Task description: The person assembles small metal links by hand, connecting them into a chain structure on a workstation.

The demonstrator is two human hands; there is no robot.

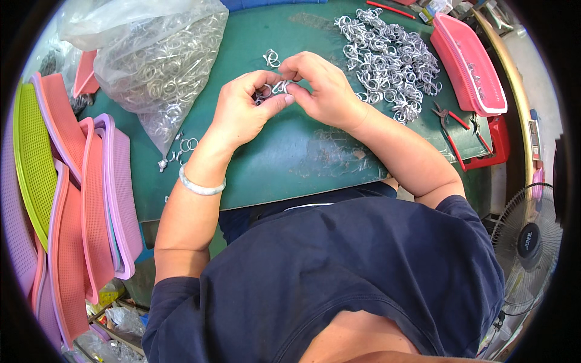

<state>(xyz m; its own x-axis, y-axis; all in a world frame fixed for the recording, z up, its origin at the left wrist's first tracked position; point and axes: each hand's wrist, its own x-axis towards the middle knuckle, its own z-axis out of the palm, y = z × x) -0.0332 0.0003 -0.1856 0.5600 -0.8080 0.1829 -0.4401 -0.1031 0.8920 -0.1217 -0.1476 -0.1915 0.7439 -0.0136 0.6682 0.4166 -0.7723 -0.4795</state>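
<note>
Centrally in the head view, the left hand [242, 112] and right hand [324, 91] meet above the green worktop [290, 157], fingers [279, 103] of both pinched together on small metal rings [272, 89] held between them. Both hands are equally near the rings. A loose ring [272, 58] lies just beyond the fingertips; the heap of joined rings [390, 60] sits to the right.

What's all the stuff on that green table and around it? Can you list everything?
table: one, green, middle
ring pile: many, silver, far right
bag of rings: one, clear, far left
loose rings: a few, silver, beside the bag
held rings: a few, silver, between both hands
basket: one, pink, right edge
pliers: red handles, right
trays: several, pink, purple, green, left
fan: one, lower right
bracelet: one, pale, left wrist
left hand
right hand
</note>
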